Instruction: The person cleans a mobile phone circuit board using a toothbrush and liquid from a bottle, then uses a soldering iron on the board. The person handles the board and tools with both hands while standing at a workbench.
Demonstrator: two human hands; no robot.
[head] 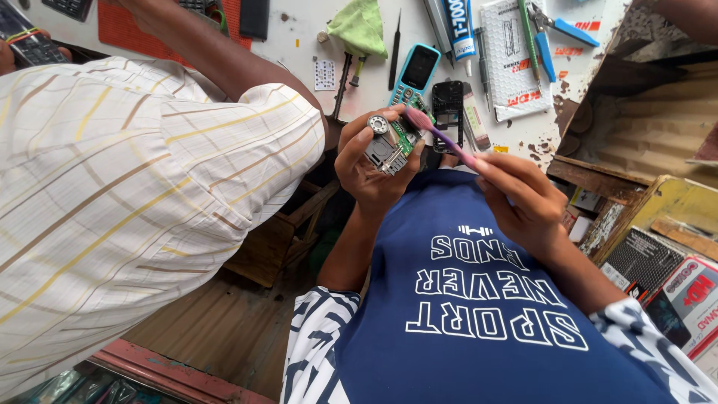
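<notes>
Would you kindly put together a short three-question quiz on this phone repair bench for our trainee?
1. True or false: the left hand holds a green circuit board.
2. What does the right hand hold? A) tweezers B) a pink toothbrush C) a glue tube
3. Fill in: on the white table, the blue keypad phone lies just left of an opened ____ phone shell.

Key
1. True.
2. B; its bristle end meets the board.
3. Black.
</notes>
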